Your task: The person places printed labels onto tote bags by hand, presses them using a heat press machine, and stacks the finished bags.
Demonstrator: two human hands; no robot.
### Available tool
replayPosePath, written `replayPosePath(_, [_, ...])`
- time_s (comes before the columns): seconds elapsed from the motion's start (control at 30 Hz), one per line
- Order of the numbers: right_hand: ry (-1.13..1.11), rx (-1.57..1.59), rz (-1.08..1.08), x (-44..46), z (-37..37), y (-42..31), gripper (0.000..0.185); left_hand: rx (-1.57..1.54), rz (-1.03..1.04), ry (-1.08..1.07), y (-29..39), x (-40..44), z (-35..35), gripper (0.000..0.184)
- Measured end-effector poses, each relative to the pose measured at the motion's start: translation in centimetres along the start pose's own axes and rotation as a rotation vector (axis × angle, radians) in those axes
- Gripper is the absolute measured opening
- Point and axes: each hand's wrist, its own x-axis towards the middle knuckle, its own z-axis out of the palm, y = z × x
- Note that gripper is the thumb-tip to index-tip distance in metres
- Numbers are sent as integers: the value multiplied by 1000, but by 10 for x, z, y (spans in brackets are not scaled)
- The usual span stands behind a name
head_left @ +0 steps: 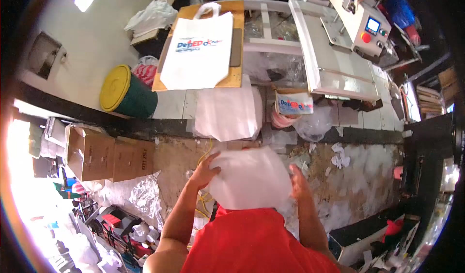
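Note:
A plain white bag (pixel 249 178), slightly blurred, is held up in front of my red shirt. My left hand (pixel 205 172) pinches its left edge, with the thumb on the near face. At the opposite edge, my right hand (pixel 298 183) is blurred; its fingers look stretched out beside the bag, and I cannot tell whether they touch it. Ahead, a white tote bag (pixel 197 62) with blue and red lettering lies flat on a wooden board (pixel 236 40), handle at the far end. Just below the board is a stack of white bags (pixel 227 115).
A press machine (pixel 358 26) with a small screen and red button stands at the back right. A green bin with a yellow lid (pixel 116 88) and cardboard boxes (pixel 92 152) are on the left. Crumpled plastic (pixel 145 195) and scraps (pixel 340 156) litter the floor.

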Motion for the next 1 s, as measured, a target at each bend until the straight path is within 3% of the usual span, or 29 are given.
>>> replayPosePath(0.03, [38,313,202,-21,41,-25,70,130,-46,-93,20,-9,-7,63])
replayPosePath(0.07, [125,-60,-29,-28,64,-31,67,123,40,-61,32,-14,-14,52])
replayPosePath(0.1, [211,-427,-267,-27,80,-35,66,123,56,-51,51,-16,-22,52])
replayPosePath(0.17, [261,-1133,-495,-31,136,-68,58,116,93,26,109,-16,-44,51])
replayPosePath(0.2, [333,-1084,-462,-45,198,-91,53,200,120,95,148,-20,-57,49])
replayPosePath(0.23, [242,-1228,-661,-35,221,-111,48,283,143,164,190,-23,-71,46])
replayPosePath(0.3, [109,-1214,-924,-16,295,-153,45,495,357,363,258,-18,-106,44])
replayPosePath(0.33, [210,-1212,-865,-13,336,-177,42,479,455,474,293,-10,-127,44])
replayPosePath(0.37, [93,-1236,-1283,-1,371,-196,38,418,742,546,314,8,-159,46])
replayPosePath(0.4, [-36,-1123,-1598,-1,415,-209,33,421,894,706,354,-10,-160,47])
replayPosePath(0.43, [-95,-1020,-1852,-4,456,-214,31,434,1031,882,393,-27,-161,48])
replayPosePath(0.47, [-112,-961,-2141,-7,490,-220,32,371,1370,972,415,-24,-174,47])
replayPosePath(0.5, [-178,-883,-2416,-3,516,-234,32,321,1545,1009,429,-7,-190,46])
replayPosePath(0.53, [-40,-874,-2523,11,532,-235,34,284,1717,1047,442,10,-206,46])
replayPosePath(0.57, [40,-930,-2565,34,541,-242,35,303,1763,1283,445,36,-225,45])
replayPosePath(0.6, [121,-982,-2607,57,550,-248,37,681,1675,1498,435,64,-248,45])
replayPosePath(0.63, [122,-1055,-2431,115,536,-245,39,1037,1591,1719,426,93,-270,45])
replayPosePath(0.67, [141,-1122,-2250,173,522,-242,41,1198,1349,1500,393,146,-281,46])
replayPosePath(0.7, [172,-1182,-2074,230,509,-238,44,1172,947,1116,347,208,-282,47])
replayPosePath(0.73, [382,-1545,-1164,294,461,-233,44,1087,520,791,302,258,-279,48])
replayPosePath(0.77, [365,-1856,-947,350,403,-220,44,1063,260,611,256,285,-276,50])
replayPosePath(0.8, [442,-1878,-787,358,383,-199,45,1080,199,548,223,294,-277,51])
replayPosePath(0.83, [484,-1871,-841,353,377,-183,42,1089,147,540,192,306,-278,52])
replayPosePath(0.87, [520,-1852,-1115,356,364,-170,40,1048,304,611,186,295,-274,51])
replayPosePath(1.0, [581,-1861,-1299,358,353,-156,39,990,327,646,193,287,-270,46])
